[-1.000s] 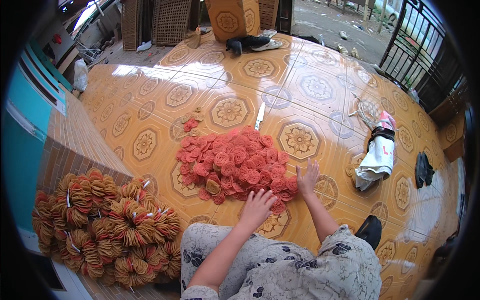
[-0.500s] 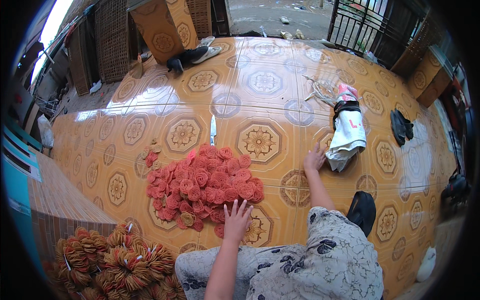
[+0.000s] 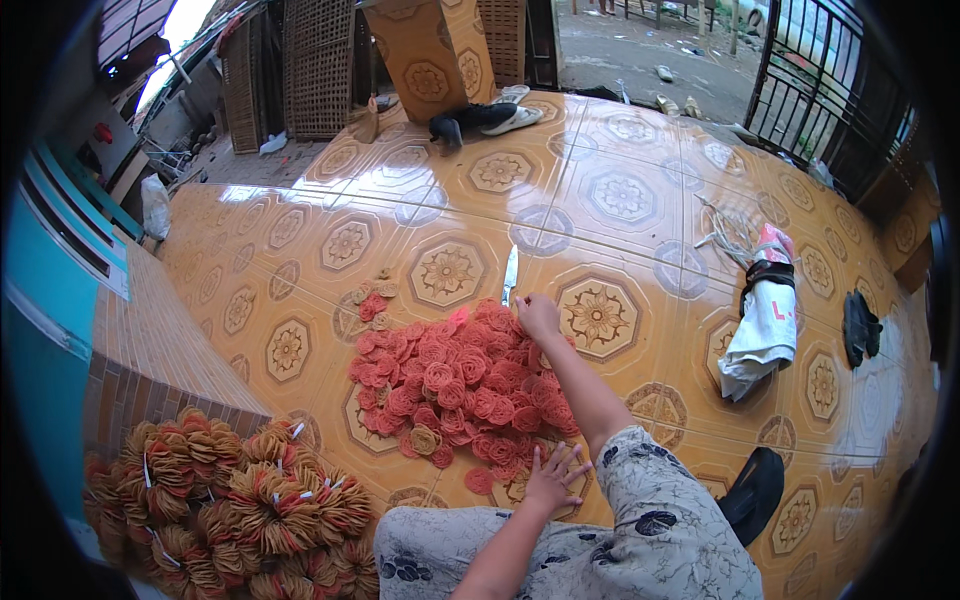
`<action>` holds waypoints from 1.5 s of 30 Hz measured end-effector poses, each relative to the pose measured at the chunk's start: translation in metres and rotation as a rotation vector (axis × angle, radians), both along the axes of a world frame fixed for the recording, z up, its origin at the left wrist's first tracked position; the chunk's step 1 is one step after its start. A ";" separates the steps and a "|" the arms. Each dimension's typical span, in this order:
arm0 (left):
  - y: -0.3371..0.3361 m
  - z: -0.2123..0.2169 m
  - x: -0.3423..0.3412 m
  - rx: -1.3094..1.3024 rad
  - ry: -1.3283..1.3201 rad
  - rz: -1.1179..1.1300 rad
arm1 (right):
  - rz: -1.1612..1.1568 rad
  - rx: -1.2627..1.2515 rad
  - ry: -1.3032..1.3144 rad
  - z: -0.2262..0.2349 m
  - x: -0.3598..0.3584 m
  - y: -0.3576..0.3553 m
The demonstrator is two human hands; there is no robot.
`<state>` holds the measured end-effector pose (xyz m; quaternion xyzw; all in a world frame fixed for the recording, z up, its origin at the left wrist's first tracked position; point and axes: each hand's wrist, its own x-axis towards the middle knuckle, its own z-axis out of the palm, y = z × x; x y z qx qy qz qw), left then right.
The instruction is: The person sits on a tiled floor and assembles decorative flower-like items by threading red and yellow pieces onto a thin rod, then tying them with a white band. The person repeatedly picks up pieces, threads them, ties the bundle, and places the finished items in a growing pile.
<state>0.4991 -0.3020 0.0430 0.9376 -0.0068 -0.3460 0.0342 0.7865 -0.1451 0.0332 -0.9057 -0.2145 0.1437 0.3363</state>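
Note:
Coral-red, rose-like rosettes (image 3: 440, 378) lie in a loose heap on the tiled floor, with a few tan ones among them. At the heap's far edge is a knife (image 3: 511, 272), its blade pointing away from me. My right hand (image 3: 541, 317) is just right of the knife's near end, its fingers curled; whether it grips anything is hidden. On the floor at the heap's near right edge, my left hand (image 3: 556, 480) rests with fingers spread and holds nothing. Beside that hand lies a single flat rosette (image 3: 479, 481).
Bundles of tan and red discs (image 3: 270, 505) are piled at the lower left beside a brick-patterned step (image 3: 150, 340). On the right lie a tied white sack (image 3: 768, 325) and black sandals (image 3: 860, 328). A tiled pillar (image 3: 425, 75) stands far off.
My right hand has moved left from beside the white sack to the knife. The left hand now lies flat nearer the heap's right edge. The whole view has shifted.

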 end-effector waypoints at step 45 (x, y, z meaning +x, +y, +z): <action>0.531 0.007 0.117 0.042 -0.602 1.182 | 0.004 0.275 -0.351 -0.052 0.096 0.017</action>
